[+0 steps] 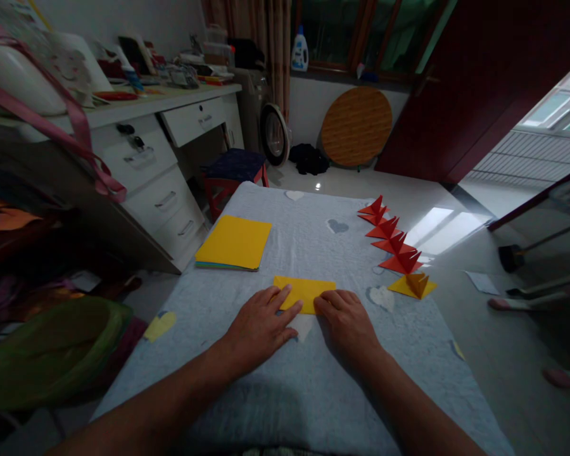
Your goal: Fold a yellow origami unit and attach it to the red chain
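A folded yellow sheet of paper (308, 292) lies flat on the cloth-covered table in front of me, its long side running left to right. My left hand (266, 315) rests over its left end, fingers stretched and apart, pressing it down. At the lower right edge, my right hand (346, 316) has its fingers curled together on the paper. Beyond my left hand is a stack of square paper (235, 242), yellow on top with a blue-green edge below. To the right stands a row of folded red paper pieces (393, 244), with a folded yellow piece (414, 286) at its near end.
The table's pale blue cloth (308, 234) carries heart patterns. A white desk (147, 164) with drawers stands left, a stool (235, 170) beyond the table's far left corner. A green basket (57, 354) sits at lower left. A washing machine (259, 107) has its door open.
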Tool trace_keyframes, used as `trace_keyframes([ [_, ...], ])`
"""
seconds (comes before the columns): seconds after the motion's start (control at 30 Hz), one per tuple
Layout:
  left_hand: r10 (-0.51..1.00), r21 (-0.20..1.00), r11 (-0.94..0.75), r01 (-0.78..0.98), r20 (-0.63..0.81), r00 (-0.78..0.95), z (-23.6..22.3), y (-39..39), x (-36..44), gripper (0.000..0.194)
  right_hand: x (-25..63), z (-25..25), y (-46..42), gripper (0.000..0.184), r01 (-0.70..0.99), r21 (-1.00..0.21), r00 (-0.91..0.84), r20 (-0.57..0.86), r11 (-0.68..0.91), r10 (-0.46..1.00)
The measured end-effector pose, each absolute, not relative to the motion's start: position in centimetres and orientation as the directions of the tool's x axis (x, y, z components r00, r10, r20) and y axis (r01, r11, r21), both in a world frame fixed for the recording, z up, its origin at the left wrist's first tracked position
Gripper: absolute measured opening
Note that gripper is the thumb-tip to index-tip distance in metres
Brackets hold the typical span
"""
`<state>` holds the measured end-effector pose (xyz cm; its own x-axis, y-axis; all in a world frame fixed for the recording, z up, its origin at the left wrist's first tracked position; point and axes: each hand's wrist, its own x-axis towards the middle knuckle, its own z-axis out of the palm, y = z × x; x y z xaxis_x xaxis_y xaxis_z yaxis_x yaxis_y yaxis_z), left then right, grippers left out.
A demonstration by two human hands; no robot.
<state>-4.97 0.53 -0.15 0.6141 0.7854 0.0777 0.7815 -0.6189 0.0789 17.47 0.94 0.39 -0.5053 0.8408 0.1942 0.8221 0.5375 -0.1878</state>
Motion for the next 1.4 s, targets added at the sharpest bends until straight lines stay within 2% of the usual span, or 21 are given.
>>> trace_keyframes([
  [0.3,0.82,0.175,-0.565,0.806,0.009,0.573,-0.1,1.5,-5.9,0.061,16.8,1.8,0.2,0.021,0.855,-0.072,-0.508,0.073,0.513,0.858],
  [0.47,0.822,0.179,-0.564,0.806,0.026,0.569,-0.2,1.5,-6.0,0.061,15.7,2.5,-0.7,0.048,0.846,0.003,-0.533,0.041,0.534,0.845],
  [0.67,0.795,0.154,-0.606,0.78,0.094,0.599,-0.9,0.9,-7.0,0.058,14.8,2.6,-1.8,0.059,0.843,0.045,-0.536,-0.004,0.536,0.844],
  [0.93,0.737,0.052,-0.672,0.739,0.138,0.661,-0.4,-0.5,-8.2,0.054,13.8,2.4,-2.1,0.063,0.854,0.025,-0.519,-0.022,0.519,0.855],
  [1.23,0.763,0.019,-0.634,0.773,0.175,0.622,-0.6,-1.5,-8.5,0.048,13.7,2.3,-2.1,0.063,0.87,0.018,-0.492,-0.012,0.492,0.87],
  [1.4,0.764,0.012,-0.628,0.778,0.2,0.613,-1.1,-1.7,-8.7,0.046,15.8,1.2,-2.5,0.063,0.863,0.066,-0.504,0.03,0.501,0.863],
])
